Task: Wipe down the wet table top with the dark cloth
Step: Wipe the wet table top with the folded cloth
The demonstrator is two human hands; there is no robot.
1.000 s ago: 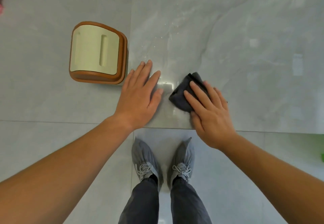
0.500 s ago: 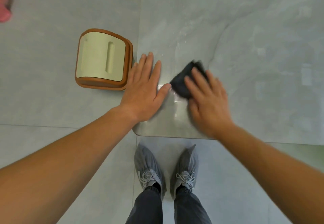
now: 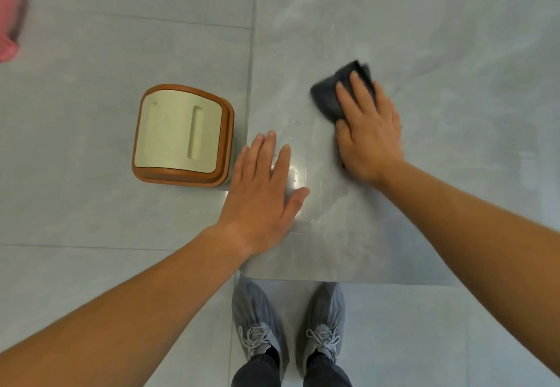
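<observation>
Since the earlier frame, the right hand has carried the cloth away from the near edge, further onto the desk, while the left hand lies flat, fingers straight, near the desk's left edge. Right fingers press straight down on the folded cloth without curling round it, so a fast stroke may let it bunch or slip free. Droplets glint just beside the left hand, apart from the cloth, and may be missed or smeared by that palm.
</observation>
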